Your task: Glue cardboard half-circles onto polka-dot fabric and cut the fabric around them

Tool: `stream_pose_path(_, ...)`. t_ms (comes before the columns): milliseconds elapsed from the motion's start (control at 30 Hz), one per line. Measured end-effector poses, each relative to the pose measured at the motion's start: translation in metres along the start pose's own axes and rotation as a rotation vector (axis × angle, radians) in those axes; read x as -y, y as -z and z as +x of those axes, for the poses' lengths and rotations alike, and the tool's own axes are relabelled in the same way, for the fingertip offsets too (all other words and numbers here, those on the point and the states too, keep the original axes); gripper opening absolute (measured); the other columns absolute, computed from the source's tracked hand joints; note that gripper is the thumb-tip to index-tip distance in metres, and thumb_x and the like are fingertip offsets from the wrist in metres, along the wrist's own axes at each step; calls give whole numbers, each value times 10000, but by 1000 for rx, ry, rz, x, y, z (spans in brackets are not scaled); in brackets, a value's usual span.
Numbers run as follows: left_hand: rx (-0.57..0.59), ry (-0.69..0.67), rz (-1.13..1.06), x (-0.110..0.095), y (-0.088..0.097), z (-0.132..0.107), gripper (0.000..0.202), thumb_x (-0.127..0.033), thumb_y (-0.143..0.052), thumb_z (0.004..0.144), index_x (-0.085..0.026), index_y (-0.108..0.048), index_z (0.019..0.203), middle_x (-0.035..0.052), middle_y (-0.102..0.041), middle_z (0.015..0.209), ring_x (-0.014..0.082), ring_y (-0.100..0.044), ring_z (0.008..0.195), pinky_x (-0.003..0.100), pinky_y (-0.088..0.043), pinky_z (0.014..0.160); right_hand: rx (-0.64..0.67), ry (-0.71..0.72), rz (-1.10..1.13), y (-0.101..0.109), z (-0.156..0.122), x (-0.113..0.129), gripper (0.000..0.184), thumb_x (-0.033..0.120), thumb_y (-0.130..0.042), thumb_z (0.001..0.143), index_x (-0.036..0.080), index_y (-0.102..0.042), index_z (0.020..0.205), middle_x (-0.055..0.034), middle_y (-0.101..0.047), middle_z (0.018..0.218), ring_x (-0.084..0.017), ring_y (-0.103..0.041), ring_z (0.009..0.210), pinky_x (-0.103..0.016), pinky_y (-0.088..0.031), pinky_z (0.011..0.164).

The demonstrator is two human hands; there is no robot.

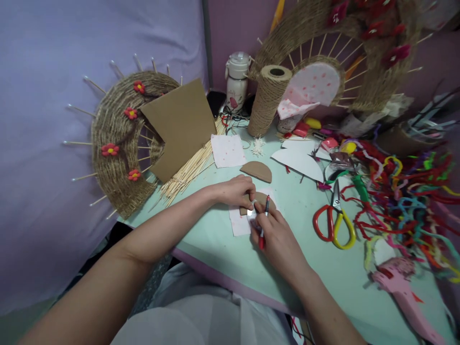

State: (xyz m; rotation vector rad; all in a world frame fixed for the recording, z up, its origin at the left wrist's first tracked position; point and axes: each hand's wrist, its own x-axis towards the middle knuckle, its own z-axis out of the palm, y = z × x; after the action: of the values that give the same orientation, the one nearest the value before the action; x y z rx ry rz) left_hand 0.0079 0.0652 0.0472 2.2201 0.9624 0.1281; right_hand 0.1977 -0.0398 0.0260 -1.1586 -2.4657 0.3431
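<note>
My left hand has its fingers curled and pressed onto the edge of a brown cardboard half-circle. Under that piece lies a white cloth square with pink dots. A red-and-white pen is held upright in my right hand. Its fingers also touch a small shiny pale thing on the cardboard, whose kind I cannot make out. Just behind my hands rests a second cardboard half-circle. Another dotted cloth square lies further back.
Red-and-yellow scissors, a pink glue gun and tangled pipe cleaners are to the right. Behind stand a twine spool and a bottle. At left are thin sticks, a cardboard sheet and a twine-woven fan.
</note>
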Motion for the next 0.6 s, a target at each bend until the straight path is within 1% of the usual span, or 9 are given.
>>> stream_pose_path(67,16,-27,-12,3,2,1,143,-293,-664,770,-162,-688,823,50,-610,908,212,-540,941,302,-405,843,-3,1,6,-1,-1,0,179,43,-530,818,212,-479,852,-161,-650,1026,-357,-464,1257,-509,-527,889)
stream_pose_path(167,67,-83,-34,6,6,5,79,-197,-620,789,-169,-691,808,32,-634,851,180,-553,876,278,-413,802,4,-6,10,-2,-2,-1,196,31,-528,809,215,-476,853,-170,-642,1095,-359,-461,1258,-508,-529,870)
stream_pose_path(300,123,-123,-56,8,10,9,133,-89,-577,766,-162,-689,770,20,-657,776,160,-566,788,266,-414,742,19,-7,6,-2,-2,-1,212,25,-536,802,224,-462,817,-153,-647,1033,-355,-481,1225,-490,-528,855)
stream_pose_path(500,137,-137,-82,8,11,8,156,-73,-575,755,-154,-697,808,24,-677,798,158,-583,778,264,-422,728,15,-6,-28,-1,-1,0,205,37,-542,814,222,-454,797,-131,-637,911,-347,-513,1165,-470,-529,853)
stream_pose_path(600,134,-135,-88,9,12,7,157,-69,-582,751,-160,-688,824,24,-672,832,159,-586,812,252,-427,732,22,-3,-23,-1,-1,0,200,40,-540,820,222,-458,804,-125,-634,912,-343,-514,1156,-467,-530,853)
